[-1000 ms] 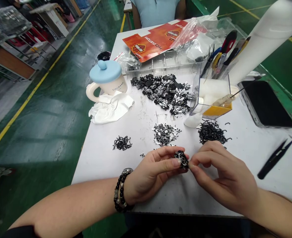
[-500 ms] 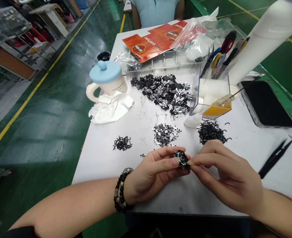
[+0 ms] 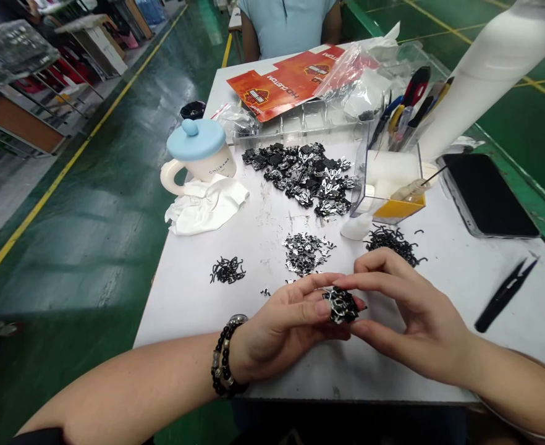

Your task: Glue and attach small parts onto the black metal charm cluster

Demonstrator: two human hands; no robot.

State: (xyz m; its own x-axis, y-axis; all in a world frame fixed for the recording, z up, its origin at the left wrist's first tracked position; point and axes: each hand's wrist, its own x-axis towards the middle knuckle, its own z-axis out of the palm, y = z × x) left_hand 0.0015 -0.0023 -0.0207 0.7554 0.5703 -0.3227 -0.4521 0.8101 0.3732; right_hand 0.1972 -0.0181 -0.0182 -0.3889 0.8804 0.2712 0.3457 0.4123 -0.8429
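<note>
Near the table's front edge, my left hand (image 3: 286, 321) is closed around a small black and silver part (image 3: 342, 305), thumb on its near face. From the right, my right hand (image 3: 406, 315) reaches to the same part, index fingertip at its top edge and thumb at its lower edge; a thin dark end juts out between them. Just beyond my hands lie a pile of small silver metal clips (image 3: 304, 253) and a pile of short bent black pieces (image 3: 393, 244). A smaller heap of such black pieces (image 3: 227, 270) is further left.
Similar black and silver parts (image 3: 307, 176) are heaped behind. Black tweezers (image 3: 506, 296) and a phone (image 3: 490, 194) lie at right, near a clear tool holder (image 3: 388, 185). A lidded mug (image 3: 207, 154) and crumpled tissue (image 3: 207, 204) stand left. Someone in light blue (image 3: 291, 28) is opposite.
My right hand has gone from a pinch at the part's right end to a wider hold, its index finger now over the top edge. The part has turned slightly in my left hand.
</note>
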